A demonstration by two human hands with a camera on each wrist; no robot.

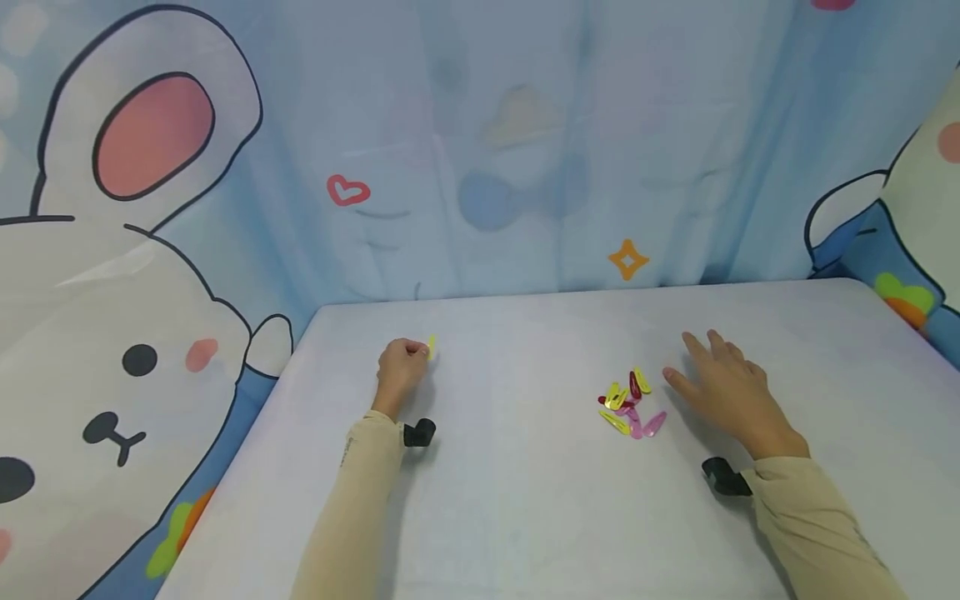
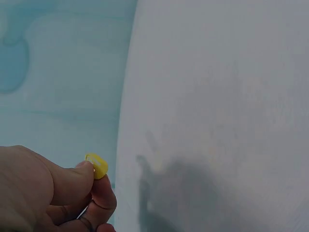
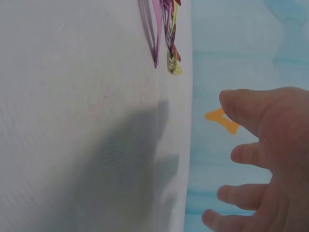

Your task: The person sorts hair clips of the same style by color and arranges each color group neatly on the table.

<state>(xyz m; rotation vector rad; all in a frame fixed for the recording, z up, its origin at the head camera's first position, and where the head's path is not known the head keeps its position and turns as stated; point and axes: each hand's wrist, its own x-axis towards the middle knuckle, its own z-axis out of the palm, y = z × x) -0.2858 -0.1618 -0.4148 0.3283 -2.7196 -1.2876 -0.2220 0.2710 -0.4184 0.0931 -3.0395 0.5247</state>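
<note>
The left hand (image 1: 400, 371) pinches a yellow snap hair clip (image 1: 432, 346) between thumb and forefinger, its other fingers curled beneath. The clip juts out past the fingertips, upright in the head view, and its shadow and the hand's fall apart from them on the white counter (image 1: 510, 500). Just behind this hand, at the wrist, sits a black wrist camera (image 1: 420, 433), and then a beige sleeve (image 1: 348, 508) runs back toward the person.

The right hand (image 1: 723, 396) is empty, palm down above the counter, its fingers spread and extended and the thumb pointing toward the left hand. Near its thumb side, well to the right of the left hand, lies a loose pile of snap hair clips: yellow clips (image 1: 615, 422), dark red clips (image 1: 635, 385) and pink clips (image 1: 654, 424), some overlapping. The pink ones are on the side of the pile nearer the person. A second black camera (image 1: 726, 477) sits at the right wrist.

Beyond both hands, past the counter's far edge, hangs a pale blue curtain (image 1: 300, 100) printed with an orange four-pointed star (image 1: 619, 259) and, farther left, a red heart (image 1: 334, 190).
</note>
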